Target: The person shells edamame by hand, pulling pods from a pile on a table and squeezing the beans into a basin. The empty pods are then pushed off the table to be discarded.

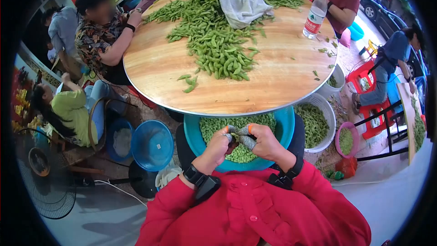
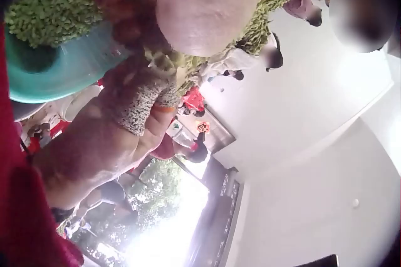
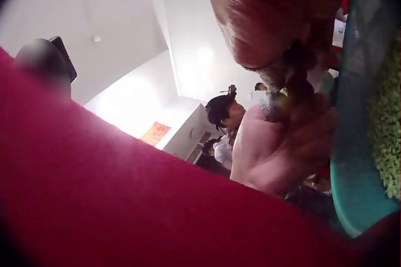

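Over the teal basin (image 1: pixel 285 126), capped fingers (image 1: pixel 248 142) pinch a pale-green pod (image 2: pixel 163 61).

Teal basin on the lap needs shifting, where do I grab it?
Probably the teal basin by its bare rim, one hand from each side: the table overhangs its far edge, and beans fill the middle.

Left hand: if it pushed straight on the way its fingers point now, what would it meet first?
Most likely the right hand. The left hand points across at it, their covered fingertips meeting over the teal basin of shelled beans. Depth between them is unclear.
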{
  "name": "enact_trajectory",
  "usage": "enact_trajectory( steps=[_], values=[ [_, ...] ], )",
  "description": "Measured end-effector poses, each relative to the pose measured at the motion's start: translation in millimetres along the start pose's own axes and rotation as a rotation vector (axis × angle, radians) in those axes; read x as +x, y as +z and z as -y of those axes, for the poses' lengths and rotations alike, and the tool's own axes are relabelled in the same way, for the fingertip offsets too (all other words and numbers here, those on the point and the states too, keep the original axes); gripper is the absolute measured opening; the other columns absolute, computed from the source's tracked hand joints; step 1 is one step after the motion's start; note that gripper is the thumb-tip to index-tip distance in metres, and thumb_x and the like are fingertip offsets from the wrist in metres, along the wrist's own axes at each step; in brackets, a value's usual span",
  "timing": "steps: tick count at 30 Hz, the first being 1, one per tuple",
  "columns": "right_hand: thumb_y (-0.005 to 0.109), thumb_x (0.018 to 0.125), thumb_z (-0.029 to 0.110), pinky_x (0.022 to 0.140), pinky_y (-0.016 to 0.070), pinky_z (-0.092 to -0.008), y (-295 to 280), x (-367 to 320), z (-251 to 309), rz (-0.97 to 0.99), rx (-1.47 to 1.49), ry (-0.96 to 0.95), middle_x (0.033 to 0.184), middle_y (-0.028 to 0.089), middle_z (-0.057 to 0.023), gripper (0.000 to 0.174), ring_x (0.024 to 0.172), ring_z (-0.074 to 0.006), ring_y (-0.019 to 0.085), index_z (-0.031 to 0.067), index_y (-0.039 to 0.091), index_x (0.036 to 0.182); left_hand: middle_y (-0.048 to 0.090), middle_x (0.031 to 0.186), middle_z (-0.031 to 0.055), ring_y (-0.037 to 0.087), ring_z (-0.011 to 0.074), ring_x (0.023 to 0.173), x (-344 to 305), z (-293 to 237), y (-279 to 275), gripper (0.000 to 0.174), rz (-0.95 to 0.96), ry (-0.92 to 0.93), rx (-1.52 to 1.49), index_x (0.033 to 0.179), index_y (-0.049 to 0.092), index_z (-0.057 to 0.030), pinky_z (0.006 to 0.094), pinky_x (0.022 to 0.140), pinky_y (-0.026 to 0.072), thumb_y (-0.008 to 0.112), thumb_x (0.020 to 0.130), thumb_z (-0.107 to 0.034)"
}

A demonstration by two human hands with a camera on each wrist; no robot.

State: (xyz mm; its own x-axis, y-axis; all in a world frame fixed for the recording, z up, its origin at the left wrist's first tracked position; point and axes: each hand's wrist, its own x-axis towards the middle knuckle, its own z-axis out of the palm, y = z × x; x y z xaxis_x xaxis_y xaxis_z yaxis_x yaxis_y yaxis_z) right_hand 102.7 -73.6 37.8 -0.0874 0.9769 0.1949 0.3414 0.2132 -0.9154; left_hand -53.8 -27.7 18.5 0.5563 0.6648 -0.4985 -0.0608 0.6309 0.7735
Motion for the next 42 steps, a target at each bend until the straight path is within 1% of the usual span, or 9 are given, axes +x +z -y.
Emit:
enact_trajectory(
  steps=[7, 19, 23, 28, 31, 36, 37, 39, 42],
  values=[
    [0.056, 0.074, 0.006, 0.048, 0.0368, -0.0301, 0.1, 7.7, -20.4, 0.002, 0.043, 0.143, 0.056, 0.048, -0.0132, 0.009, 0.052, -0.0133, 0.039, -0.0022, 0.053, 0.072, 0.053, 0.086, -0.0019, 0.048, 0.0040, 0.078, 6.8, 7.7, -11.8, 0.022, 0.097, 0.315, 0.496, 0.102, 0.048, -0.0035, 0.0172, 0.068, 0.0388, 0.054, 0.081, -0.008],
    [0.059, 0.073, 0.008, 0.048, 0.0354, -0.0287, -2.1, 11.1, -25.5, 0.170, 0.055, 0.204, 0.057, 0.046, -0.0122, 0.010, 0.053, -0.0120, 0.040, -0.0016, 0.054, 0.071, 0.043, 0.055, -0.0006, 0.039, 0.0077, 0.050, 17.2, -0.2, -15.0, 0.009, 0.052, 0.059, 0.572, 0.076, 0.052, -0.0049, 0.0243, 0.044, 0.0307, 0.043, 0.079, -0.008],
    [0.058, 0.073, 0.009, 0.049, 0.0370, -0.0322, 3.9, 8.3, -41.7, 0.140, -0.062, 0.164, 0.059, 0.047, -0.0160, 0.013, 0.051, -0.0219, 0.042, -0.0016, 0.052, 0.068, 0.044, 0.055, 0.0004, 0.040, 0.0080, 0.050, 29.0, 17.1, -14.4, 0.008, -0.049, 0.053, 0.422, 0.076, 0.052, -0.0027, 0.0245, 0.044, 0.0306, 0.045, 0.076, -0.007],
    [0.058, 0.070, 0.008, 0.054, 0.0417, -0.0343, -6.5, 6.5, -42.6, 0.045, -0.086, 0.207, 0.067, 0.054, -0.0178, 0.008, 0.059, -0.0304, 0.053, 0.0015, 0.058, 0.075, 0.049, 0.071, 0.0018, 0.044, 0.0104, 0.064, 47.2, 38.8, -22.4, 0.025, 0.031, 0.055, 0.625, 0.092, 0.052, -0.0003, 0.0247, 0.055, 0.0361, 0.038, 0.072, 0.003],
    [0.055, 0.068, 0.004, 0.054, 0.0429, -0.0322, -56.9, -6.6, -52.1, -0.189, -0.355, 0.269, 0.067, 0.057, -0.0154, 0.005, 0.059, -0.0266, 0.055, 0.0017, 0.058, 0.072, 0.049, 0.073, 0.0024, 0.044, 0.0111, 0.066, 44.0, 33.0, -25.2, 0.032, 0.137, 0.106, 0.777, 0.104, 0.047, -0.0003, 0.0258, 0.058, 0.0377, 0.038, 0.073, 0.003],
    [0.056, 0.067, 0.003, 0.055, 0.0419, -0.0385, -152.6, -48.7, -95.9, -0.554, -0.740, 0.461, 0.064, 0.055, -0.0206, 0.007, 0.062, -0.0336, 0.057, -0.0028, 0.053, 0.070, 0.057, 0.082, 0.0093, 0.046, 0.0078, 0.059, 40.7, 13.2, -28.7, 0.031, 0.167, -0.101, 0.212, 0.110, 0.043, -0.0034, 0.0189, 0.048, 0.0358, 0.045, 0.079, 0.001],
    [0.058, 0.068, 0.004, 0.059, 0.0433, -0.0391, -163.2, -53.1, -94.9, -0.430, -1.018, 0.611, 0.069, 0.057, -0.0204, 0.012, 0.069, -0.0364, 0.057, -0.0019, 0.057, 0.078, 0.058, 0.083, 0.0108, 0.046, 0.0075, 0.057, 41.8, 10.7, -29.9, 0.028, 0.145, -0.137, 0.121, 0.108, 0.043, -0.0039, 0.0181, 0.047, 0.0351, 0.046, 0.080, 0.000],
    [0.058, 0.070, 0.005, 0.061, 0.0442, -0.0365, -157.3, -52.8, -82.9, -0.498, -0.926, 0.543, 0.074, 0.059, -0.0203, 0.018, 0.072, -0.0337, 0.058, -0.0008, 0.059, 0.087, 0.059, 0.085, 0.0129, 0.046, 0.0074, 0.055, 43.0, 10.6, -30.9, 0.024, 0.116, -0.188, -0.021, 0.106, 0.044, -0.0045, 0.0175, 0.044, 0.0344, 0.047, 0.082, -0.001],
    [0.058, 0.072, 0.007, 0.061, 0.0445, -0.0337, -120.1, -33.3, -63.0, -0.251, -0.427, 0.399, 0.079, 0.060, -0.0190, 0.022, 0.071, -0.0266, 0.059, -0.0004, 0.058, 0.092, 0.060, 0.080, 0.0139, 0.047, 0.0081, 0.049, 43.4, 9.3, -27.2, 0.014, 0.118, -0.196, -0.124, 0.097, 0.047, -0.0052, 0.0178, 0.040, 0.0340, 0.051, 0.083, -0.005]
  ],
)
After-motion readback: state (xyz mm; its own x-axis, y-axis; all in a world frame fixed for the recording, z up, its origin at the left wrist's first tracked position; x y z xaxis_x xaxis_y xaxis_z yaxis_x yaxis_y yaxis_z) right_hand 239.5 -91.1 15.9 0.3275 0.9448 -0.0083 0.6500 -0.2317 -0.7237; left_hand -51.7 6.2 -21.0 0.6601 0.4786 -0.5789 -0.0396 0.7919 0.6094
